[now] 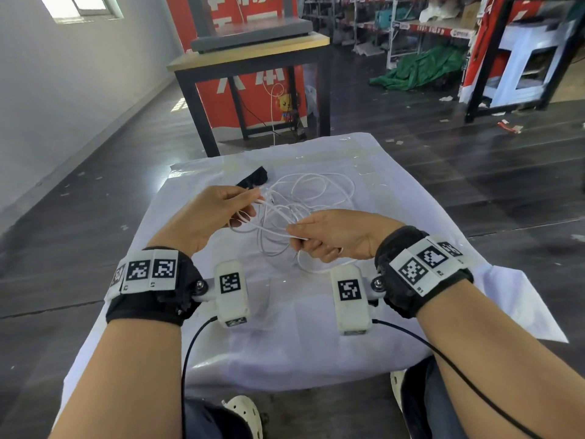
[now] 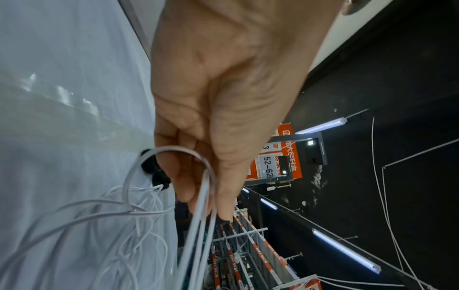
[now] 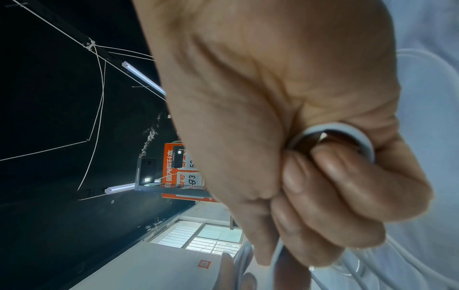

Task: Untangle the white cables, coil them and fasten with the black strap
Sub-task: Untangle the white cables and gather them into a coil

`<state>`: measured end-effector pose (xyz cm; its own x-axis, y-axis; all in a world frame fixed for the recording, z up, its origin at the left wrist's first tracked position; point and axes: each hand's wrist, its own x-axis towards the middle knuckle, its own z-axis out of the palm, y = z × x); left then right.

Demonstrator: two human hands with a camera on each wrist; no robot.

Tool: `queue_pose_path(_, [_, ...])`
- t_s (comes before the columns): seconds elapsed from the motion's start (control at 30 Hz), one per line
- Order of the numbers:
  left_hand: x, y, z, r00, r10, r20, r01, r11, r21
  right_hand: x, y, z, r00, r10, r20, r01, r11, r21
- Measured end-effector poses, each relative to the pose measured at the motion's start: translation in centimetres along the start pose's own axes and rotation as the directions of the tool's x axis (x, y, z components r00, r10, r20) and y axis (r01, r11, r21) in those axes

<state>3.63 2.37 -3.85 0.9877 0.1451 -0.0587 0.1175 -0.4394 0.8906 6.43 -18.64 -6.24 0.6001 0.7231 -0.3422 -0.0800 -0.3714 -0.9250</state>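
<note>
On the white-covered counter (image 1: pixel 395 248) lay the loose cables (image 1: pixel 316 191), the strap (image 1: pixel 254 179) just behind them. Our left hand (image 1: pixel 215 213) pinched several strands, our right hand (image 1: pixel 332 236) clenched others. We judged it best to pull apart slowly, letting loops slide free.

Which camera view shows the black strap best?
The head view: the black strap lies whole on the white cloth, beyond the left hand, free of both hands. The left wrist view shows only a dark piece behind the fingers. The right wrist view does not show it.
</note>
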Motion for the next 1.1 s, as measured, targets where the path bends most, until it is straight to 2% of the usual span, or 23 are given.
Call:
queue_pose_path(0.13, [-0.1,0.3,-0.5,0.999,0.046,-0.009,-0.046,0.999,-0.006,-0.1,-0.2,-0.1,1.0,-0.007,0.007,0.007,1.0,-0.013])
queue_pose_path(0.3, [0.0,0.3,-0.4,0.999,0.023,-0.027,-0.024,1.0,-0.019,-0.4,-0.3,-0.1,0.992,-0.047,0.12,0.054,0.997,-0.056])
queue_pose_path(0.43, [-0.2,0.6,-0.6,0.999,-0.031,0.018,0.035,0.964,-0.264,-0.2,-0.2,0.0,0.993,-0.072,0.096,0.066,0.996,0.067])
queue_pose_path(0.57, [-0.3,0.7,-0.4,0.998,-0.06,0.028,0.066,0.857,-0.512,-0.3,-0.6,0.1,0.989,-0.13,0.064,0.113,0.968,0.225])
queue_pose_path(0.67, [0.1,0.7,-0.4,0.998,-0.056,0.033,0.065,0.801,-0.595,-0.3,-0.9,0.0,0.981,-0.188,-0.035,0.188,0.913,0.363])
queue_pose_path(0.77, [0.2,0.4,-0.1,0.999,-0.02,0.046,0.039,0.889,-0.457,-0.2,-1.1,-0.6,0.951,-0.235,-0.199,0.305,0.815,0.492])
queue_pose_path(0.87, [0.0,0.2,0.8,0.992,0.05,0.116,-0.035,0.991,-0.132,-0.3,-1.3,-1.2,0.916,-0.24,-0.322,0.394,0.699,0.597])
queue_pose_path(0.97, [0.3,0.0,1.7,0.983,0.045,0.181,-0.07,0.989,0.131,-0.2,-1.3,-1.6,0.88,-0.219,-0.422,0.465,0.578,0.67])
queue_pose_path(1.03, [0.6,0.1,1.9,0.992,0.07,0.103,-0.084,0.987,0.137,-0.1,-1.3,-1.7,0.854,-0.169,-0.492,0.501,0.518,0.693])
queue_pose_path(1.1, [0.7,0.6,1.7,0.984,0.153,-0.088,-0.146,0.985,0.088,0.0,-1.1,-1.9,0.827,-0.116,-0.55,0.529,0.489,0.694])
